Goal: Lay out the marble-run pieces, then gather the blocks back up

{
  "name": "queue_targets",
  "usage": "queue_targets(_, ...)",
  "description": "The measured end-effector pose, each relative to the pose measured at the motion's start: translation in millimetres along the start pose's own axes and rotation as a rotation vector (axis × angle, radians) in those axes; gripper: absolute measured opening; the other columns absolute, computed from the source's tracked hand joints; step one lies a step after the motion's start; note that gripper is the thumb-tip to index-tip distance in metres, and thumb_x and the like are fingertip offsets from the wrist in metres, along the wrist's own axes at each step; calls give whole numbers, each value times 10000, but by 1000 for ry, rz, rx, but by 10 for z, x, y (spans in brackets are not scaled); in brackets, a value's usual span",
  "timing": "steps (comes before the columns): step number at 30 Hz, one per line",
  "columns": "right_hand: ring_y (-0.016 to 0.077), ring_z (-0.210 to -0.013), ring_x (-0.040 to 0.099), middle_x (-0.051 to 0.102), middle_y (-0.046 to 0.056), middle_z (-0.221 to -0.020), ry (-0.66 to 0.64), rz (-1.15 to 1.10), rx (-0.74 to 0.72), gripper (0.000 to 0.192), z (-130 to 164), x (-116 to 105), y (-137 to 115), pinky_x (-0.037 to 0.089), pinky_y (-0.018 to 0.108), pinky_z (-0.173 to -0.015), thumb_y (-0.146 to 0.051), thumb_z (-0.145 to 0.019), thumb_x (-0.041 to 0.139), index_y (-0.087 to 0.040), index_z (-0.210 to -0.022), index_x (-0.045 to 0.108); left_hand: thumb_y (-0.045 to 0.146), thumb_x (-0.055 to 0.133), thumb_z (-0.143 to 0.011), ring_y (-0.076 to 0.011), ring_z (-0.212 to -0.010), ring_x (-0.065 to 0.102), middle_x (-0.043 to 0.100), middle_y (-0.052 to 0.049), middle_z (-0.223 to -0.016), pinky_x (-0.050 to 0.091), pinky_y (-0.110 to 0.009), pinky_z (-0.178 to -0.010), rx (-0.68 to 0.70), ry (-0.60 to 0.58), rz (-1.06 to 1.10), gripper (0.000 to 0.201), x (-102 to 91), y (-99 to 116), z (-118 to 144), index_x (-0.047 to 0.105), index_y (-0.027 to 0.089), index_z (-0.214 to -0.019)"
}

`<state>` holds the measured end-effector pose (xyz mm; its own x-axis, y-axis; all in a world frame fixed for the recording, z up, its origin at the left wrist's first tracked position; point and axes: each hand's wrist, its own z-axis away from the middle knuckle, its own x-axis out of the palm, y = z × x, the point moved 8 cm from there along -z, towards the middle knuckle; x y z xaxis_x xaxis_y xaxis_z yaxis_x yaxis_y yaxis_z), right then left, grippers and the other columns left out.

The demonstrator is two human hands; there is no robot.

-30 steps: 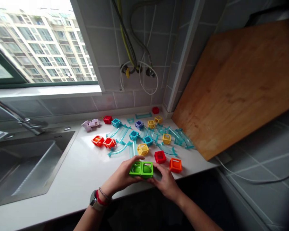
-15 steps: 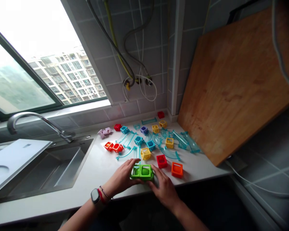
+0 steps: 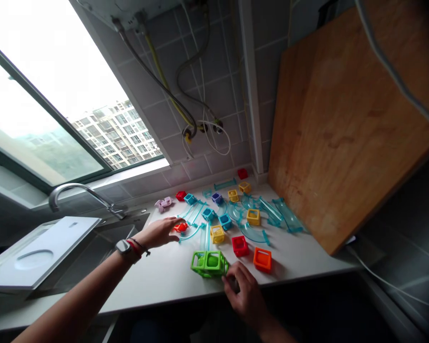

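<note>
Both hands have split from the green double cube on the white counter: the right hand stays at its right end, fingers curled against it, while the left hand has reached out, apparently closing on the orange-red cubes.

A white counter runs from the sink on the left to a wooden board leaning at its right end. Near the front edge lie two joined green cubes, with an orange cube to their right and a red cube just behind. Farther back lie a yellow cube, blue cubes, clear teal track pieces and a pale purple piece at the far left.
</note>
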<state>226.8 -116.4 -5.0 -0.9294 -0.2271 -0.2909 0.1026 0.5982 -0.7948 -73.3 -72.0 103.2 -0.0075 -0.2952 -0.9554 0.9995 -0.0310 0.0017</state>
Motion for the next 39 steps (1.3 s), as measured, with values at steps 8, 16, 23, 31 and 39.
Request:
queue_targets(8,209,-717,691,682,26,-809,-227,31,-20,106,24,159,4,509,316,-667,-182,-968,540,-233,-878,568,387,660,-1000,-246,-1084,684,680,-104,-1254,588,-470,-935,-412,-100,-118,342,210,-860,-439,656,158,-1254)
queue_targets(16,199,-730,683,684,25,-804,-233,12,-47,104,69,211,47,479,304,-670,-167,-961,555,-224,-880,587,388,660,-1001,-244,-1078,688,682,-104,-1251,595,-458,-922,-601,-108,-71,341,428,-1170,-519,657,158,-1253)
queue_targets(23,201,-726,681,685,27,-804,-234,15,-66,106,82,219,47,466,310,-668,-161,-965,557,-224,-883,581,378,664,-1000,-241,-1071,690,679,-104,-1255,600,-450,-913,-640,-85,30,343,516,-1286,-560,652,160,-1265)
queue_targets(31,205,-736,686,683,26,-805,-243,9,-73,98,84,217,36,463,308,-669,-161,-964,570,-225,-891,583,363,668,-998,-238,-1060,692,680,-101,-1249,606,-443,-900,-635,-65,96,335,565,-1298,-580,652,158,-1263)
queue_targets(39,206,-735,689,687,29,-811,-241,10,-83,91,89,207,31,465,311,-668,-157,-957,573,-219,-894,591,365,666,-1000,-225,-1013,701,693,-91,-1211,613,-418,-868,-569,21,188,315,582,-1374,-589,664,153,-1233)
